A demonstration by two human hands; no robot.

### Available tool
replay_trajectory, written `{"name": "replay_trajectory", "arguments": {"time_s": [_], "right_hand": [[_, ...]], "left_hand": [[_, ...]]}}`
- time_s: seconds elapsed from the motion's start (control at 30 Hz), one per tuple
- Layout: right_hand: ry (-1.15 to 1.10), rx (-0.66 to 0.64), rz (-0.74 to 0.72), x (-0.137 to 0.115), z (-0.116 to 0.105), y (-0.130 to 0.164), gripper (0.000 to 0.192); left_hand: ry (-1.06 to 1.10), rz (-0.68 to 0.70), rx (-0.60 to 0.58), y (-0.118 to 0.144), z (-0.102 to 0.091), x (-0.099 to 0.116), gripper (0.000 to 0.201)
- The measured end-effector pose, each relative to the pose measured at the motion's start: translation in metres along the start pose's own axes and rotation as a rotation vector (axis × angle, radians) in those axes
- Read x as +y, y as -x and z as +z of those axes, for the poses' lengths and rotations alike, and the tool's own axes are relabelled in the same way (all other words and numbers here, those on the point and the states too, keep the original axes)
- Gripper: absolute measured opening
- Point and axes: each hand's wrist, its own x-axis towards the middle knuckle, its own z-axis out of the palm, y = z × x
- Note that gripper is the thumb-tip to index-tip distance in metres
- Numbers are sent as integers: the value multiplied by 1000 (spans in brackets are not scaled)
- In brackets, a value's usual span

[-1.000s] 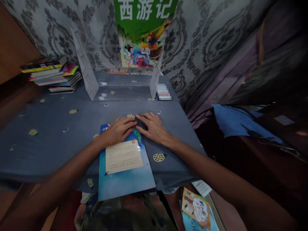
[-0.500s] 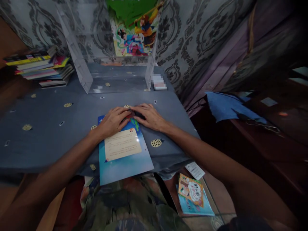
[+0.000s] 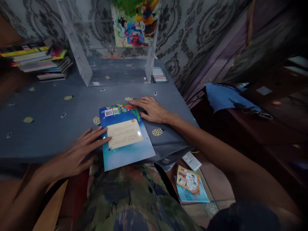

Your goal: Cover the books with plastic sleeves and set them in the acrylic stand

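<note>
Leaning a little, a stack (image 3: 40, 62) sits untouched at the back left of the surface (image 3: 79, 110). Nearer, the left hand (image 3: 78, 154) is wide open, fingers apart, two fingertips on the left side of the book (image 3: 125, 133); it grips nothing. The book lies near the middle, flat, closed and back cover up, its lower end seeming to jut past the near edge over the lap. Behind it stands a clear rack (image 3: 84, 70), with a bright cover (image 3: 134, 32) upright at its back. The right hand (image 3: 152, 110), palm down and loosely open, rests at the book's top right corner, closed round nothing that shows. Laying the book down looks done; lifting or opening it is not yet done. Room is widest to the left and between book and rack; rightward the edge slants close, under the right forearm. Beyond it, lower down, lie booklets (image 3: 190, 183), then what look like scissors (image 3: 250, 111) farther right
</note>
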Motion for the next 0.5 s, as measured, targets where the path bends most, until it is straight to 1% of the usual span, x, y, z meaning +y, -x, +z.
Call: {"name": "replay_trajectory", "arguments": {"time_s": [0.07, 0.2, 0.27, 0.37, 0.43, 0.5], "right_hand": [[-11, 5, -4, 0, 1, -1, 57], [-37, 21, -32, 2, 2, -1, 57], [-56, 27, -46, 3, 1, 0, 58], [-92, 17, -59, 5, -1, 1, 61], [-123, 8, -64, 6, -2, 1, 62], [-170, 16, -54, 8, -3, 0, 61]], "left_hand": [[-57, -18, 12, 5, 8, 5, 64], [-163, -58, 161, -5, 30, 9, 62], [-182, -46, 230, -12, 35, 8, 58], [-174, -45, 340, -20, 29, 4, 51], [-123, -65, 421, -25, 17, 1, 48], [-24, -73, 518, -35, 2, -4, 45]]}}
